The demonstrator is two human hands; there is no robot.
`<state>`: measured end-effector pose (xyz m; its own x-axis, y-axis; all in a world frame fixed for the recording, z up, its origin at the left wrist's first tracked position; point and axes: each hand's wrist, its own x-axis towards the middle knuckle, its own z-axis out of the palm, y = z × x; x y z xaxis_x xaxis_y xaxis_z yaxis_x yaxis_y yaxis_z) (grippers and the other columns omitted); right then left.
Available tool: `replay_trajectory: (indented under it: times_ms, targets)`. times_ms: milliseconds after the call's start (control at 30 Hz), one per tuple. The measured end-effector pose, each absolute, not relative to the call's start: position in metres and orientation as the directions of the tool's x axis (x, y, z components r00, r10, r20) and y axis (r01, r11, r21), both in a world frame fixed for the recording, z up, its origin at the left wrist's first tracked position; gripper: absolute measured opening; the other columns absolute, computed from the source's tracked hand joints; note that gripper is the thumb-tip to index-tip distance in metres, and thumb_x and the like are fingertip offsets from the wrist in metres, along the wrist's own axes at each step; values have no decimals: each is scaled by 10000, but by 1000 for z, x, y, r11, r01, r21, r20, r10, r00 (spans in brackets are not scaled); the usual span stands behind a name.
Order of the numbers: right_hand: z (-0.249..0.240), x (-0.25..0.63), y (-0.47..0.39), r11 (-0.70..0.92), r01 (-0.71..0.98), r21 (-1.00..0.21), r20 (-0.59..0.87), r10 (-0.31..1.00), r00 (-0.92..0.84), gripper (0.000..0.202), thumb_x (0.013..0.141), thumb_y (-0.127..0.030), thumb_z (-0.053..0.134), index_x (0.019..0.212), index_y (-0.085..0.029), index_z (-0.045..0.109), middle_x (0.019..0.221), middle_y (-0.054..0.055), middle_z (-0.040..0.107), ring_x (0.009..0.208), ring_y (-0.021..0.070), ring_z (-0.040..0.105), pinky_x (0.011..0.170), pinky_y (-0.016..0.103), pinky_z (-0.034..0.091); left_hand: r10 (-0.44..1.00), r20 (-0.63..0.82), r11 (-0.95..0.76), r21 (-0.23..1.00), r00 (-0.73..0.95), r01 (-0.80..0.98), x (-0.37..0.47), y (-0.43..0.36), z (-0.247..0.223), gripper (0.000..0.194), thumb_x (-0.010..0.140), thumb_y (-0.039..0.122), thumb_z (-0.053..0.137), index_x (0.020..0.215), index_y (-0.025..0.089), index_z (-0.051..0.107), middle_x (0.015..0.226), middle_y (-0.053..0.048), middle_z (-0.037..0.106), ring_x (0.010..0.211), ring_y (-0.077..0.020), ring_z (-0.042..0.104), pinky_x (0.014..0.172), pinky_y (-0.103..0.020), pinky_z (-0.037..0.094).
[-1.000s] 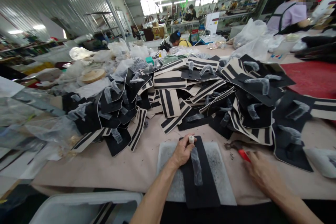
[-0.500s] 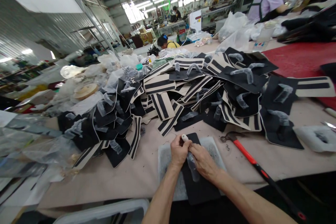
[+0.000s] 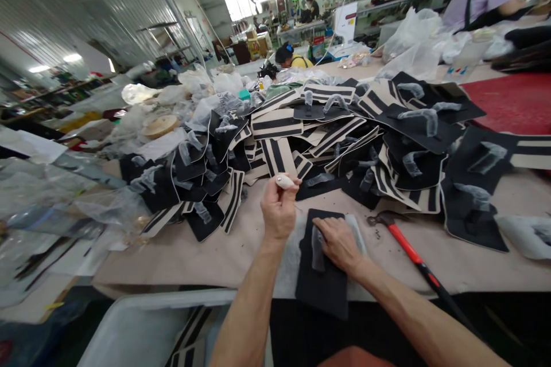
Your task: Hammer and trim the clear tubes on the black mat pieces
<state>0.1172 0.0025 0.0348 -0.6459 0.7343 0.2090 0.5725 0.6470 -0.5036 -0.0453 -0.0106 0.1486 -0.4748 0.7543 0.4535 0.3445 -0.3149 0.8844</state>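
My left hand (image 3: 279,212) is raised above the table, closed around a small tool with a white rounded handle (image 3: 284,182); its working end is hidden. On the right, my right hand (image 3: 340,243) rests with bent fingers on a flat black panel (image 3: 321,292), gripping it beside its strap (image 3: 317,249) wrapped in clear plastic. The panel lies over a pale block (image 3: 287,264) and reaches past the table's front edge. A claw hammer (image 3: 407,246) with a red and black handle lies right of my right hand.
A heap of black panels (image 3: 419,126) with wrapped straps and striped undersides fills the table's far side. Plastic bags (image 3: 202,77) and a tape roll (image 3: 160,127) lie left. A plastic bin (image 3: 129,321) stands below the front edge. Co-workers sit beyond.
My left hand has lifted away from the panel and moved up with the white-handled tool. My right hand stays on the panel. The whole view has shifted slightly.
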Motion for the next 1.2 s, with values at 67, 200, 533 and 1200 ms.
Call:
replay_trajectory:
  times_ms: [67, 200, 533, 1200]
  targets:
    - [53, 122, 3, 619, 683, -388, 220, 782, -583, 351, 832, -100, 466, 1141, -144, 627, 922, 108, 660, 819, 220, 572, 730, 320, 349, 750, 364, -235, 927, -553, 291, -55, -16, 134, 189, 891, 347, 657, 973, 178, 640, 894, -42, 724, 835, -186, 707, 818, -294, 561]
    - [75, 134, -5, 417, 831, -368, 120, 908, -402, 183, 839, -174, 475, 975, -168, 597, 891, 92, 660, 710, 206, 591, 612, 301, 321, 712, 243, -97, 963, -658, 251, -63, -38, 90, 197, 867, 354, 686, 939, 173, 656, 881, -39, 728, 815, -180, 706, 776, -269, 557]
    - [45, 138, -60, 260, 650, -714, -58, 904, -424, 521, 880, -263, 453, 1395, -181, 464, 923, 88, 728, 762, 248, 697, 696, 378, 514, 821, 52, -90, 995, -569, -40, -34, -29, 44, 229, 848, 363, 687, 959, 168, 644, 931, -53, 735, 870, -185, 710, 841, -309, 572]
    - [35, 131, -57, 242, 706, -666, -179, 867, -465, 437, 938, -346, 468, 1258, -97, 629, 1011, 153, 759, 926, 292, 729, 849, 389, 525, 899, -34, -21, 992, -436, -121, -27, -11, -8, 350, 873, 469, 664, 1017, 157, 602, 964, -96, 752, 886, -220, 746, 860, -356, 584]
